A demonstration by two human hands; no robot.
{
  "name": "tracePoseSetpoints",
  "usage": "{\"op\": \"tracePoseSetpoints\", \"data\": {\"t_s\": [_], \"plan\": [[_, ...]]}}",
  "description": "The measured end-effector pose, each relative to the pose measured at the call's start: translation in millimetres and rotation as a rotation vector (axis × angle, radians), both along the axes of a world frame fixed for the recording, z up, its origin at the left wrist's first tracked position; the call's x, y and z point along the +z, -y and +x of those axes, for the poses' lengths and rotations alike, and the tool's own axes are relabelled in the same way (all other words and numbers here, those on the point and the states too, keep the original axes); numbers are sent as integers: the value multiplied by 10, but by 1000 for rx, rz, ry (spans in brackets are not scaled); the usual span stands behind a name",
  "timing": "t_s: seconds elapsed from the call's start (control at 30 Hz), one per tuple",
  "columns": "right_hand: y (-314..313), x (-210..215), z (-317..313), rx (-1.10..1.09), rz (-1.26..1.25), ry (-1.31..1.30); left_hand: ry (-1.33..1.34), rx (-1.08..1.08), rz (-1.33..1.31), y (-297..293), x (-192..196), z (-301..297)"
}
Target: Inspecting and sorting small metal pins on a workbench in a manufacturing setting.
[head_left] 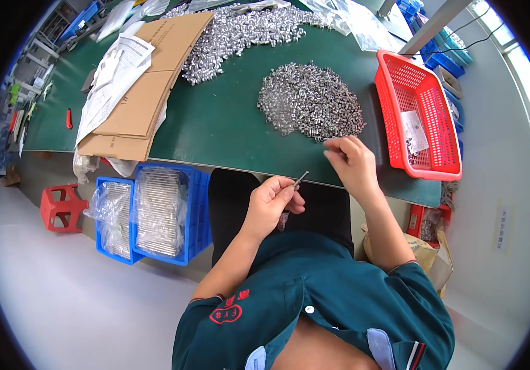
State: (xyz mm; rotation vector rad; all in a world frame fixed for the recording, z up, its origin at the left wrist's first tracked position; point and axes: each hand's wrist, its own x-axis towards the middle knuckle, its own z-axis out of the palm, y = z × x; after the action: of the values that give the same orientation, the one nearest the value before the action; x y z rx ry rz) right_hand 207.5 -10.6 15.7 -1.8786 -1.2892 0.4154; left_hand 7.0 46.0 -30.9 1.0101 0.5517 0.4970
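Note:
My left hand [272, 198] is closed around a thin metal pin [301, 179], whose tip sticks up past the table's front edge. My right hand [351, 161] rests on the green table [222, 123] near its front edge, fingers pinched together at the near rim of a pile of small silvery metal parts [311, 100]. Whether a part sits between the fingers cannot be seen. A second, larger pile of shiny metal parts [234, 34] lies farther back on the table.
A red plastic basket [422, 117] with a small bag stands right of the pile. Flattened cardboard [148, 92] with papers lies at the left. Blue crates [154, 213] of bagged metal parts and a red stool [61, 206] stand on the floor at the left.

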Motion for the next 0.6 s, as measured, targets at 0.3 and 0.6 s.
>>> {"op": "tracePoseSetpoints", "data": {"t_s": [0.3, 0.6], "plan": [[-252, -248, 35, -41, 201, 524, 2, 20, -34, -1, -48, 3], [-181, -165, 31, -62, 168, 274, 1, 49, -20, 18, -44, 4]]}}
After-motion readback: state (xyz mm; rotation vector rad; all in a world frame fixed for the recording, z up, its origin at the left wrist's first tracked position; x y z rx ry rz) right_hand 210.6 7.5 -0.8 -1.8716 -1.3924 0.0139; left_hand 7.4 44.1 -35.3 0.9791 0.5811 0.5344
